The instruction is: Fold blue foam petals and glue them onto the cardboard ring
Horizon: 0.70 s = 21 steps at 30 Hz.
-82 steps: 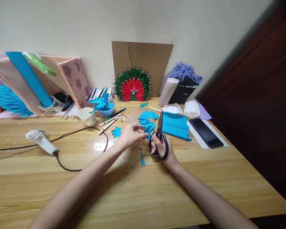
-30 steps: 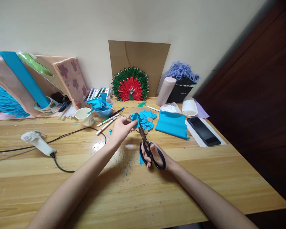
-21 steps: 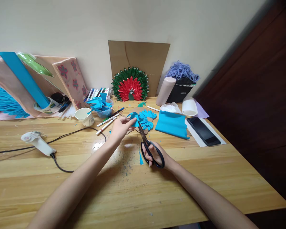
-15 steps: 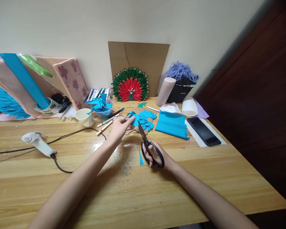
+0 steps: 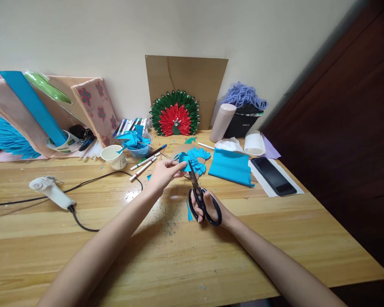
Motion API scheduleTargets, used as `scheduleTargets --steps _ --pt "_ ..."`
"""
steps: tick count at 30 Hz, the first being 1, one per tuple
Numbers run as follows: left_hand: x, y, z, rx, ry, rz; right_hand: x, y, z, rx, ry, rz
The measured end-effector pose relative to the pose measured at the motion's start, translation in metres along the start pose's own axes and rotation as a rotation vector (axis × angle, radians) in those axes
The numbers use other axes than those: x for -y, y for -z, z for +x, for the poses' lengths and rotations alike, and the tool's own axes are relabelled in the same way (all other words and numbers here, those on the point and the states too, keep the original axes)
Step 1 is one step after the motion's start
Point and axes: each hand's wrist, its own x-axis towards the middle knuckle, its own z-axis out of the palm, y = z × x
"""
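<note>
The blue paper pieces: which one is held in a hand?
The small blue piece pinched by the left hand, at the scissors; the blue sheet lies flat.

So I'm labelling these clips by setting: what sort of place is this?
Probably a home craft desk: a wooden table against a wall, with a white glue gun, marker pens and a red-and-green paper peacock fan. The right hand works black scissors on blue paper.

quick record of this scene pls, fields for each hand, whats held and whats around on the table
left hand: pinches small blue paper piece
right hand: fingers in black scissors, blades at the paper
surface: wooden table
near: blue paper fan, blue sheet, markers, paper cup
far: phone, glue gun
</note>
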Motion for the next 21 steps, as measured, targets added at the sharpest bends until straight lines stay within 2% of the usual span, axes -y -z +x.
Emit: scheduleTargets --steps 9,15,21 --pt "0.0019 0.0016 0.0031 -0.014 -0.012 -0.026 -0.001 0.0024 0.0016 -0.077 -0.013 -0.088" --pt "0.0022 0.0013 0.0025 0.0 -0.011 0.01 -0.0007 0.0 0.001 -0.019 -0.004 -0.045" --pt "0.0048 -0.0004 0.0006 0.027 0.006 0.077 -0.0023 -0.0021 0.0014 -0.042 -0.017 -0.012"
